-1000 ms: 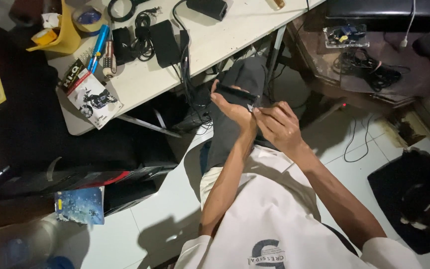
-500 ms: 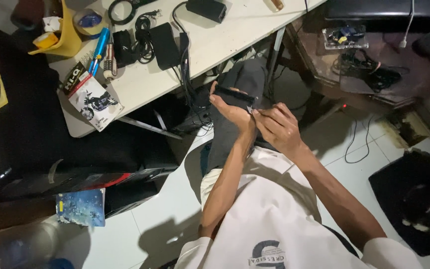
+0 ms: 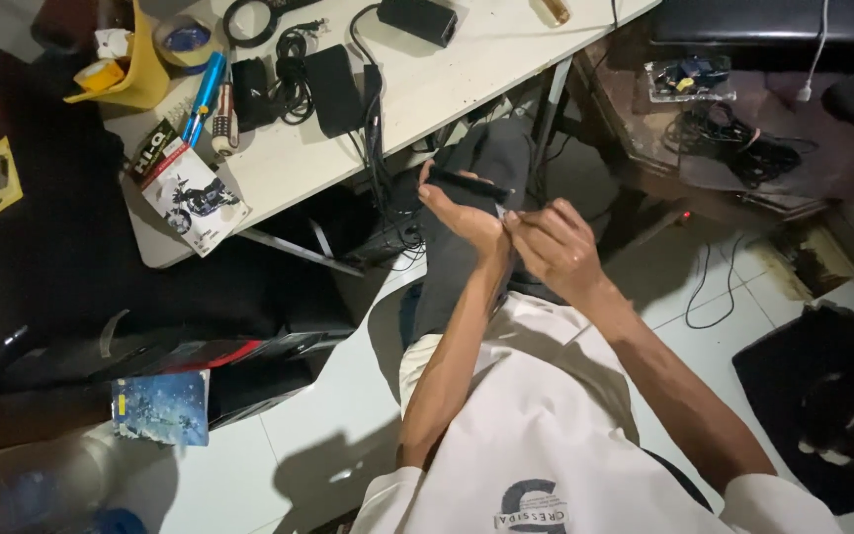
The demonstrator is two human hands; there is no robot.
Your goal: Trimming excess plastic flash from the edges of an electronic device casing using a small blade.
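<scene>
— Both hands are working close together above the person's lap, well below the front edge of the white desk. What is each one doing?

— His left hand is closing its fingers around a slim black pen-like tool, which is lying across the fingertips and pointing toward the desk. His right hand is pinching something small and pale at the tool's near end; it is too tiny to name.

— How far along is the work looking?

— Hard to judge. The tool is sitting firmly in hand, so picking it up is done. The pinching fingers are meeting it at one tip, so I would say a fitting or adjusting step is under way and not finished.

— And the surroundings?

— Along the desk's left corner a printed booklet is hanging over the edge, beside a blue marker. Black adapters and coiled cables are lying nearer the middle. A yellow holder is standing at the far left edge.
</scene>
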